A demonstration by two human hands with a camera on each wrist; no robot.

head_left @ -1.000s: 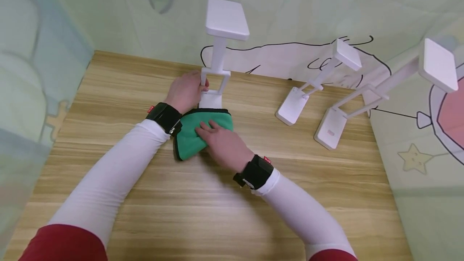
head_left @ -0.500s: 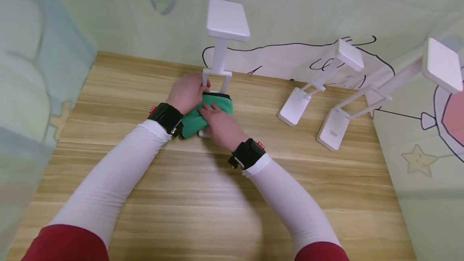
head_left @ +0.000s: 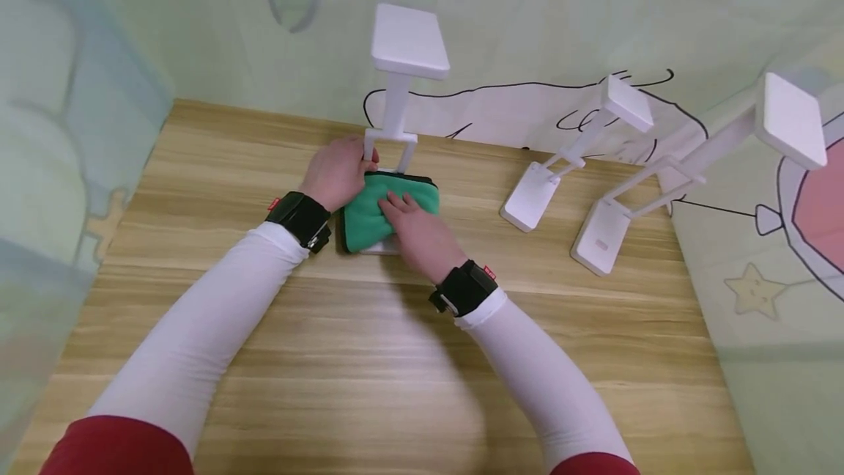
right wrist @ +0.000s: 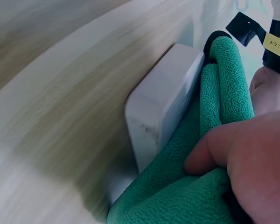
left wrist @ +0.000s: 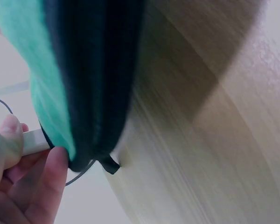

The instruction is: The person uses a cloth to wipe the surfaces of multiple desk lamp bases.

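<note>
My left hand (head_left: 335, 171) grips the lower arm of a white desk lamp (head_left: 409, 41) near its base. In the left wrist view, thumb and fingers hold a short stretch of the pale lamp arm (left wrist: 33, 142) beside the cloth. A green fleecy cloth (head_left: 371, 212) with black edging lies over the lamp's base, hiding most of it. My right hand (head_left: 425, 238) presses the cloth down with its fingers laid out along it. Seen from the right wrist, the thumb sinks into a fold, and one corner of the white base (right wrist: 154, 102) shows past the cloth.
Two more white desk lamps stand on the right, a smaller lamp (head_left: 530, 196) and a taller lamp (head_left: 601, 234). The wooden table (head_left: 343, 372) backs onto a printed cloth wall (head_left: 514, 13), with further walls at left and right.
My right hand first slid the cloth up the base toward the lamp's arm, then a little to the right. My left hand keeps its hold on the lamp.
</note>
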